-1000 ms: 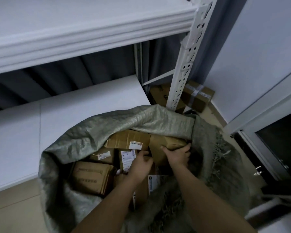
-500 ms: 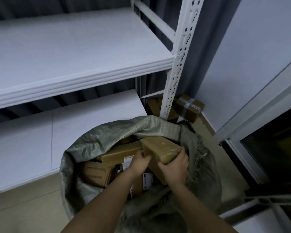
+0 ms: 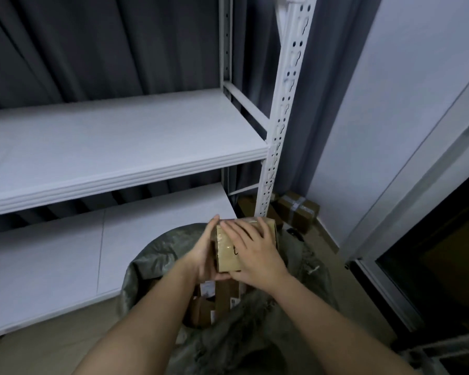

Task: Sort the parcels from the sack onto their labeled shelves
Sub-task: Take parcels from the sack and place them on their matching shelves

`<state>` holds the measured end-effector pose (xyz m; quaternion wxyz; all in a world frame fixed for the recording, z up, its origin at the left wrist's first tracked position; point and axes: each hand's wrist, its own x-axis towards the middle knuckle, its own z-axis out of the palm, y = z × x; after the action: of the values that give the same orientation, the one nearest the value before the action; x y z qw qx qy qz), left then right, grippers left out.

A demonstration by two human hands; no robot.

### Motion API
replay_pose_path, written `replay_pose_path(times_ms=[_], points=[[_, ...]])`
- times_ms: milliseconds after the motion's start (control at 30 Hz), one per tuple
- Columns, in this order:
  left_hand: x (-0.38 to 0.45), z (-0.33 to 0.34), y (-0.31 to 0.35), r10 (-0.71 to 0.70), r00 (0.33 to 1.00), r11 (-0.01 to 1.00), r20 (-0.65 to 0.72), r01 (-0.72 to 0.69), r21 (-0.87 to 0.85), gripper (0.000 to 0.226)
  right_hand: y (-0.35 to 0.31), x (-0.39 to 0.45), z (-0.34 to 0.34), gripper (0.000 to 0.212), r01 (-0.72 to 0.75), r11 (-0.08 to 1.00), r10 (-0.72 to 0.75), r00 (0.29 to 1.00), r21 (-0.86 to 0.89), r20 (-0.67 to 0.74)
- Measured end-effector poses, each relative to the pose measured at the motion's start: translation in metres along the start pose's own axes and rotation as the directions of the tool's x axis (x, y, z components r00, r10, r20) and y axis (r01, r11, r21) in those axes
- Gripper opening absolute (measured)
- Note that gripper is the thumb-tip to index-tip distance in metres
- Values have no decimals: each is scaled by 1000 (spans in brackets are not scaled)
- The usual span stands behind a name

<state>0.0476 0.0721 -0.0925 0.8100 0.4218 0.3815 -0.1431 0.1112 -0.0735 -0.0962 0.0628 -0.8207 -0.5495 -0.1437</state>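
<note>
Just parcel [image 3: 226,253] between hands — markings unreadable

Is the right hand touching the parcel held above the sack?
Touching: the head view shows the right hand laid on the parcel, its fingers spread across it.

The scene is dim, with a cool bluish cast. Soft light falls from above onto the white shelf [image 3: 119,136], whose top is the brightest area. Directly under that shelf lies a dark band of shadow. Right of the shelf, the upright post [image 3: 287,104] bows with wide-angle distortion. Below the shelf, the sack [image 3: 157,255] mouth is murky. The picture is slightly soft and grainy, without glare.
</note>
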Motion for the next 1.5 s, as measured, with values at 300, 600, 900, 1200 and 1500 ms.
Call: replay_pose_path(times_ms=[300,600,900,1200,1500], points=[[-37,5,40,29,996,998,-83,-24,53,62,17,35,-63,70,-535,620,640,768,573,25],[-71,14,51,91,993,996,-76,-91,8,67,45,30,-92,77,-645,-531,234,512,550,826],[-113,18,45,223,972,975,-80,-221,31,75,-3,28,-118,78,-590,-572,306,490,569,816],[-182,-2,2,386,914,919,125,-393,36,70,-94,-15,-155,66,-368,-559,534,526,743,662],[-253,15,-37,446,857,871,260,-482,94,65,-152,-79,-214,66,-231,-494,707,455,838,542]])
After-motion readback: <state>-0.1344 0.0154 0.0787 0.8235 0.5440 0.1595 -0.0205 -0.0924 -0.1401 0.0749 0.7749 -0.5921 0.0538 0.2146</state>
